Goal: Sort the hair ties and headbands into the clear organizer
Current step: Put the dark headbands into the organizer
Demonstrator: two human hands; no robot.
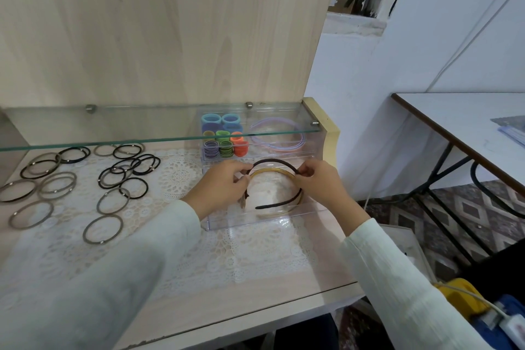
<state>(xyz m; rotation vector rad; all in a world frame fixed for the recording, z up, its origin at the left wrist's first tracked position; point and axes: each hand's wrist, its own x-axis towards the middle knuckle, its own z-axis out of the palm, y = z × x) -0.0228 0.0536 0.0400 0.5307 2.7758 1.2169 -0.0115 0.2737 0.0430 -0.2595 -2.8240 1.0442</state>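
Observation:
A clear organizer (264,223) stands on the lace-covered desk, partly under a glass shelf. In its front compartment my left hand (224,185) and my right hand (318,182) pinch the two sides of a dark brown headband (277,203), which lies over a gold headband (270,171). A lilac headband (277,146) lies in the back right compartment. Coloured hair ties (224,140) fill the back left compartment. Several black and grey hair ties (113,176) lie loose on the lace to the left.
The glass shelf (113,125) overhangs the back of the desk and the organizer's rear half. A wooden panel rises behind. The desk's front edge (255,312) runs below my sleeves. A white table (468,122) stands at the right, over patterned floor.

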